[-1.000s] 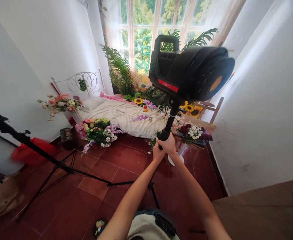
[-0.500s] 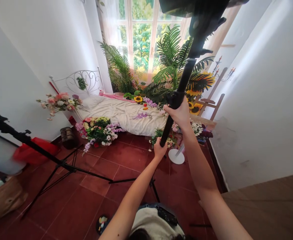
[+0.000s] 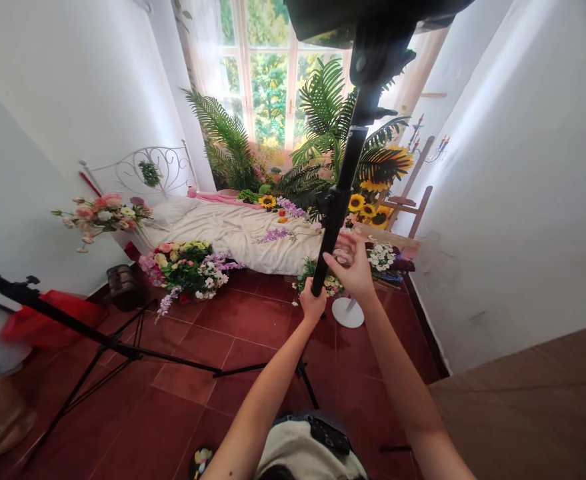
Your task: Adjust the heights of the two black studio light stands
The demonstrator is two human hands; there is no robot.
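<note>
A black light stand (image 3: pixel 345 175) rises at a slant in front of me, with a dark fixture (image 3: pixel 373 17) on its top, cut off by the upper edge of the view. My left hand (image 3: pixel 313 300) is wrapped around the lower part of the pole. Just right of the pole is my right hand (image 3: pixel 355 267), its fingers apart and curved, the thumb close to the tube; whether it touches is hard to tell. Above the hands sits the stand's clamp collar (image 3: pixel 333 200).
A second black tripod stand (image 3: pixel 107 341) spreads its legs across the red tile floor at left. Beyond are a bed (image 3: pixel 243 237) with cream bedding, flower bunches (image 3: pixel 187 267), palm plants (image 3: pixel 317 107) and a wooden easel (image 3: pixel 417 210). A white round base (image 3: pixel 347 313) stands on the floor.
My right hand has let go of the collar and moved down, its fingers opening beside the pole. The left hand keeps its hold. The view has shifted slightly, moving the scene left.
</note>
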